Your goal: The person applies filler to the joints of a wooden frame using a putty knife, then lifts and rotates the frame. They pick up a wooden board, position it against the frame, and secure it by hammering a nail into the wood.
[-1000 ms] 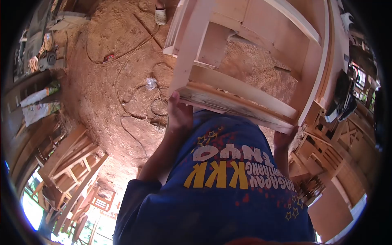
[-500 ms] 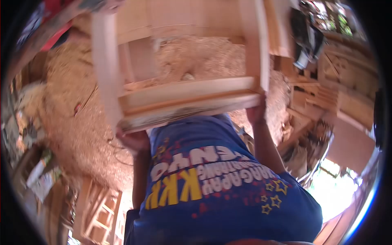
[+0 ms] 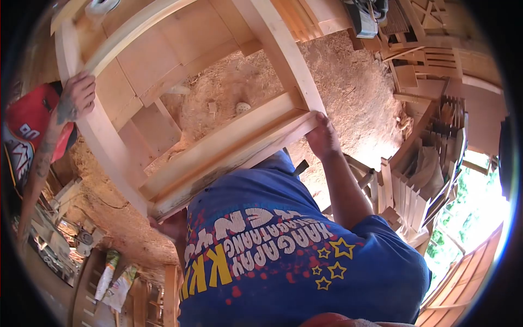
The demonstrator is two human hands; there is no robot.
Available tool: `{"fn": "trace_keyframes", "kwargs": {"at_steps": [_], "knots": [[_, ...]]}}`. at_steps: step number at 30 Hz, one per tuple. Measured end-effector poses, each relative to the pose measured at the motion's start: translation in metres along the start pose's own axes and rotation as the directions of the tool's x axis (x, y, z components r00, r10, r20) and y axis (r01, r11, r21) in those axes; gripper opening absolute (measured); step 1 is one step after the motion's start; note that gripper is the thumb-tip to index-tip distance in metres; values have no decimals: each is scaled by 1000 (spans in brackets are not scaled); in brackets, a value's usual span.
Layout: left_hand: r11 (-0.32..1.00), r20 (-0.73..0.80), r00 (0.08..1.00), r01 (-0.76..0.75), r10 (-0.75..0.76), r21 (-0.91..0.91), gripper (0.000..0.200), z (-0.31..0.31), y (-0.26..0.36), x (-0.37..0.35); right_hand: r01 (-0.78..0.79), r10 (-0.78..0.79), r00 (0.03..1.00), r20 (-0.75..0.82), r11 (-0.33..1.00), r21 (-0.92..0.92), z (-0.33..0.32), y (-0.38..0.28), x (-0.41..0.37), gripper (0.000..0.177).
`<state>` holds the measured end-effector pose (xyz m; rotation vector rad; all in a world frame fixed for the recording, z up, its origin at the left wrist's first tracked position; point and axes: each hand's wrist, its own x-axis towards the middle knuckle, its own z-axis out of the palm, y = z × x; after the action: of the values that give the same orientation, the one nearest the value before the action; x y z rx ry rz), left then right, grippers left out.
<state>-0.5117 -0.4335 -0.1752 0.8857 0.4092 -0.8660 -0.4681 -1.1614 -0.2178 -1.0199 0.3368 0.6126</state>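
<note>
A pale wooden frame [image 3: 223,150] with long side rails and a double crosspiece at its near end is held at my waist, slanting up to the right in view. My right hand [image 3: 325,137] is closed on its near right corner, thumb near the top edge. At the near left corner, my left hand [image 3: 171,225] grips from below, with its fingers partly hidden by the wood and my shirt. Another person's tattooed hand [image 3: 79,97] grasps the left rail farther up.
Wooden panels [image 3: 174,41] stand beyond the frame. The co-worker's red shirt [image 3: 35,120] is at the left. Sawdust-covered ground [image 3: 348,76] lies below. Stacked wood pieces [image 3: 419,191] line the right side, and a power tool [image 3: 364,22] rests at the top right.
The frame now slants in view, its left end lower and its right end higher. The co-worker's hand now shows gripping the left rail. Both my hands keep hold of the corners.
</note>
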Motion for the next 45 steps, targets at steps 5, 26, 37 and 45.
{"fn": "trace_keyframes", "kwargs": {"at_steps": [5,26,37,45], "knots": [[998,9,999,50,-50,-34,28,-11,20,1,19,-19,1000,-18,1000,1,-2,1,-3,76],[994,-160,983,95,-86,50,58,-58,25,-18,29,3,998,56,831,-556,-5,-32,10,109],[489,-919,211,-872,333,-23,71,263,-301,32,91,165,941,296,717,-691,-30,-59,38,106],[363,-928,153,-932,341,-20,83,308,-355,49,-37,333,892,305,727,-686,-14,-77,55,86]]}}
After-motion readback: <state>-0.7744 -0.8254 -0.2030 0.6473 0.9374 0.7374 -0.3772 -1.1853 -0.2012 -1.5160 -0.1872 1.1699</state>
